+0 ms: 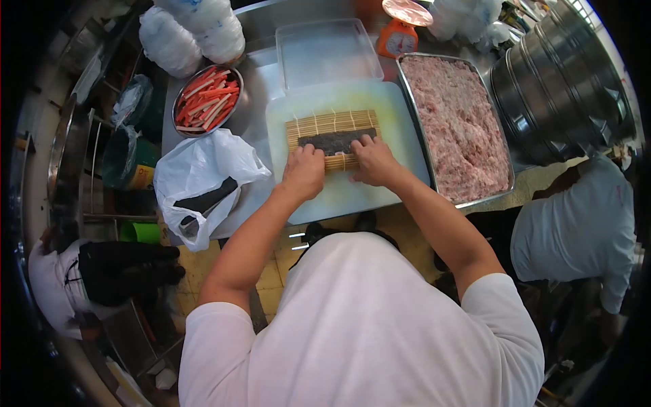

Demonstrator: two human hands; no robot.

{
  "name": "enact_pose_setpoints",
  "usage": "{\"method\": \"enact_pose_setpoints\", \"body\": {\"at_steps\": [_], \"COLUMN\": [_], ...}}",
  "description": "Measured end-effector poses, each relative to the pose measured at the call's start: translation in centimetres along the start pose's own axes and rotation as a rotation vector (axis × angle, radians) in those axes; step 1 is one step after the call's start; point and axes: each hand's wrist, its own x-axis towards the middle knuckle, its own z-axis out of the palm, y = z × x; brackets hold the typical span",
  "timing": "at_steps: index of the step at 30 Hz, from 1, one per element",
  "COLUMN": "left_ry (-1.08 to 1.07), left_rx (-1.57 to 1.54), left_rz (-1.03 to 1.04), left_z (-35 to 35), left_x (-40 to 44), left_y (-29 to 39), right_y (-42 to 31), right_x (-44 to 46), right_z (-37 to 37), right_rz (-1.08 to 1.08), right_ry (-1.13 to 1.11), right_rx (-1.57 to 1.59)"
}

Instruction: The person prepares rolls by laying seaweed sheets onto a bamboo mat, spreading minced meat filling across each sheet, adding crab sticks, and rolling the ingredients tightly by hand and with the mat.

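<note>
A bamboo rolling mat (332, 122) lies on a pale cutting board (400, 129) in front of me. Across the mat rests a dark nori sheet (332, 142), a bit of pale filling showing along its near edge. My left hand (305, 171) is closed at the near left corner, fingers curled over the edge of mat and nori. At the near right corner, my right hand (374, 161) grips in the same way, fingertips on the nori. What lies beneath my fingers is hidden.
A metal tray of ground meat (458, 122) stands right of the board, a bowl of red-and-white crab sticks (207, 100) left. Nearby are a plastic bag with nori (203, 186), a clear container (329, 54), an orange scale (399, 37) and steel steamers (563, 85). People stand on both sides.
</note>
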Motion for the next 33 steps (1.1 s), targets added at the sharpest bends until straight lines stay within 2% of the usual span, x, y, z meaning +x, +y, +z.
{"method": "enact_pose_setpoints", "body": {"at_steps": [2, 5, 7, 10, 14, 16, 17, 19, 20, 21, 23, 24, 28, 30, 33], "left_ry": [-0.001, 0.036, 0.110, 0.046, 0.016, -0.019, -0.028, -0.143, -0.166, -0.168, 0.000, 0.004, 0.022, -0.055, -0.106], "left_rx": [-0.028, -0.039, 0.003, -0.045, -0.030, -0.477, -0.483, -0.592, -0.477, -0.477, -0.218, -0.129, -0.036, 0.001, 0.082], "left_rz": [-0.040, 0.046, 0.041, -0.007, -0.078, -0.095, -0.095, -0.188, -0.162, -0.162, 0.061, 0.085, 0.037, -0.049, -0.050], "left_z": [-0.8, 0.6, 1.4, 1.3, -0.2, -0.2, -0.3, -1.2, -1.3, -0.5, 1.6, 1.8, 1.7, 0.8, 1.1], "left_x": [-0.3, -0.2, -0.1, 0.3, 0.6, 1.8, 2.2, 3.1, 3.3, 3.0, 1.5, 0.7, -0.3, -0.1, 1.0], "left_y": [0.4, 0.0, -0.3, -0.9, 0.2, -0.3, -0.6, -1.4, -1.0, -0.5, 0.7, 1.1, 0.2, 0.5, 1.1], "right_y": [-0.7, -0.2, -0.3, -0.4, 1.0, 2.9, 3.0, 3.1, 2.5, 1.8, 0.8, 0.3, 0.6, 0.7, 0.8], "right_x": [0.2, 0.7, 1.1, 2.1, 3.0, 4.7, 4.3, 4.1, 3.4, 2.5, 0.9, 0.5, -0.3, 0.2, 1.0], "right_z": [-0.1, 1.2, 1.3, 0.6, -0.6, -1.6, -1.3, -1.3, -0.6, 0.5, 2.4, 1.9, 0.9, 0.2, 1.0], "right_rz": [-0.025, -0.041, 0.026, 0.066, 0.032, 0.031, 0.038, 0.017, -0.027, -0.026, -0.225, -0.158, -0.086, -0.016, -0.097], "right_ry": [-0.027, -0.005, -0.075, -0.210, -0.209, -0.518, -0.525, -0.313, -0.186, -0.186, 0.130, 0.049, 0.024, -0.110, -0.128], "right_rx": [0.016, -0.032, -0.033, -0.072, -0.050, 0.282, 0.286, 0.406, 0.290, 0.292, 0.179, 0.196, 0.127, 0.048, 0.040]}}
